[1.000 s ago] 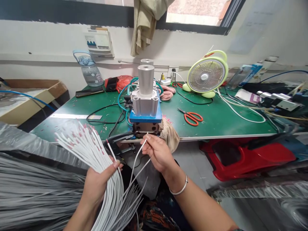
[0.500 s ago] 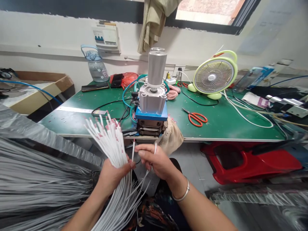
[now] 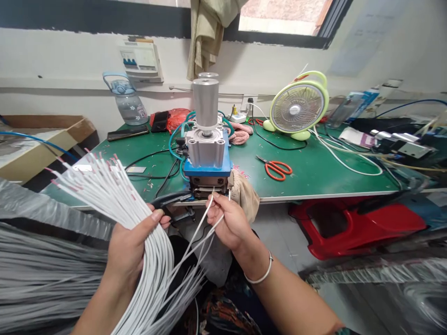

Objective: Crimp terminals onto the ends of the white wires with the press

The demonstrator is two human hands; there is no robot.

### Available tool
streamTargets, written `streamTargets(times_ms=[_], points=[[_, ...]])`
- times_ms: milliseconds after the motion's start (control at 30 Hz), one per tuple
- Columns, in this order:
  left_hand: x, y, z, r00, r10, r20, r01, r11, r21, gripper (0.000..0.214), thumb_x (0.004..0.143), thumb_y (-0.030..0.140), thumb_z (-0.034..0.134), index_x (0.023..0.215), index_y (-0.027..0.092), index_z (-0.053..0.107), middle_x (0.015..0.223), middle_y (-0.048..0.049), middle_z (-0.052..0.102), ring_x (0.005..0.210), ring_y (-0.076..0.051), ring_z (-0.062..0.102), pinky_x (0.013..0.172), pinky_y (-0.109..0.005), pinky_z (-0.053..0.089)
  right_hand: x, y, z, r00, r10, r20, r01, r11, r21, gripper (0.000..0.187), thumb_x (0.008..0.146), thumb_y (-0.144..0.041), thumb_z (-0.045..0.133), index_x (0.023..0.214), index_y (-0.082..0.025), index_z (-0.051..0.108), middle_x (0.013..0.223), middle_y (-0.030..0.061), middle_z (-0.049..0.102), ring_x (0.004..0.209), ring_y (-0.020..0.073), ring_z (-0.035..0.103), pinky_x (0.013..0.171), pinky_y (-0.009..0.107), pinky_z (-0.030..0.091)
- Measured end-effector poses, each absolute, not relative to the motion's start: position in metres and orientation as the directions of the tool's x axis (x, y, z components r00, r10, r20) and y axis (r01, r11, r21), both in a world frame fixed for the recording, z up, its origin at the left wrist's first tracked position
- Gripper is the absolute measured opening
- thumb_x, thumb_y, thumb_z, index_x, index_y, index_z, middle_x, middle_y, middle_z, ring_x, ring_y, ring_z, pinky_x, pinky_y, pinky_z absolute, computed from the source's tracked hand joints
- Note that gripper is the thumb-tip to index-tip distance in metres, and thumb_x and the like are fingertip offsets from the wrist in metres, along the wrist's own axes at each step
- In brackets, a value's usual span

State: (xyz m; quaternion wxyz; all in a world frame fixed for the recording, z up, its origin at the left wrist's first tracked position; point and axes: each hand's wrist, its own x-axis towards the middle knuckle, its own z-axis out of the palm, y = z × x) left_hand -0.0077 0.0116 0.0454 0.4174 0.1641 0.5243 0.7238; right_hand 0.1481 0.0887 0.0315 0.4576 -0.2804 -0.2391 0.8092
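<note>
Desk: green top (image 3: 331,172) against a white wall, beyond both hands; pink scraps (image 3: 240,172) scattered over it.
Open box (image 3: 21,165): beyond the left hand and to its left, at the desk's end.
Grey wires (image 3: 52,279): thick mass left of the left hand.
White bundle (image 3: 104,179): gripped in the left hand; many ends show pinkish-red tips, which suggests those are done; count remaining cannot be told. Long axis diagonal, tips fanned away and leftward, lengths curving down below the hand.
Bottle (image 3: 130,109): beyond the left hand, upright, blue-lidded.
Left hand (image 3: 134,242): closed round the bundle, thumb across the top.
Single wire (image 3: 200,230): between the hands, pinched at its upper end by the right; points away toward the press, long axis slanting up and rightward. Judged in progress; whether its tip is inside the press cannot be told.
Press (image 3: 206,146): silver cylinder over blue plate, just beyond the right hand.
Right hand (image 3: 228,218): thumb and fingers pinching the single wire; a second strand passes by the fingers.
Scissors (image 3: 277,170): orange-handled, beyond and right of the right hand.
Fan (image 3: 297,109): farther beyond the scissors.
Red stool (image 3: 366,228): well right of the right hand, below desk level.
</note>
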Motion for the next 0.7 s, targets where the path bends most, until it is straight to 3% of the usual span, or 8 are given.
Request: streamTargets(times_ms=[200,367,567,700], points=[[-0.011,0.011,0.038,-0.541,0.800,-0.258,-0.501,-0.060,0.863,0.028,0.054,0.015,0.076,0.078,0.017,0.062,0.058,0.0011,0.066,0.053,-0.015,0.064,0.054,-0.024,0.055,0.151,0.088,0.024,-0.444,0.889,-0.113,-0.611,-0.392,-0.688,0.021,0.072,-0.033,0.065,0.067,-0.013,0.058,0.052,-0.0034,0.051,0.041,0.0045,0.044,0.041,0.015,0.040],[-0.009,0.007,0.023,-0.437,0.825,-0.358,-0.556,0.065,0.829,0.030,0.051,0.015,0.077,0.076,0.015,0.061,0.063,-0.0004,0.067,0.057,-0.017,0.065,0.056,-0.026,0.054,0.166,0.080,0.018,-0.608,0.794,-0.006,-0.469,-0.364,-0.805,0.027,0.077,-0.040,0.058,0.064,-0.016,0.059,0.047,-0.0029,0.047,0.041,0.0065,0.039,0.040,0.019,0.035],[-0.002,0.001,0.007,-0.361,0.883,-0.301,-0.429,0.130,0.894,0.029,0.050,0.019,0.079,0.068,0.016,0.055,0.056,0.0033,0.062,0.052,-0.014,0.060,0.056,-0.025,0.049,0.176,0.073,0.010,-0.661,0.747,-0.070,-0.318,-0.364,-0.876,0.029,0.078,-0.044,0.056,0.065,-0.019,0.063,0.045,-0.0017,0.048,0.039,0.0077,0.040,0.041,0.021,0.033],[0.002,-0.001,0.002,-0.355,0.916,-0.187,-0.264,0.094,0.960,0.026,0.050,0.021,0.077,0.060,0.017,0.053,0.052,0.0028,0.059,0.048,-0.014,0.055,0.053,-0.027,0.045,0.176,0.074,0.009,-0.664,0.746,-0.060,-0.385,-0.408,-0.828,0.023,0.071,-0.038,0.064,0.067,-0.014,0.064,0.066,0.0027,0.060,0.052,0.0088,0.053,0.053,0.021,0.043]])
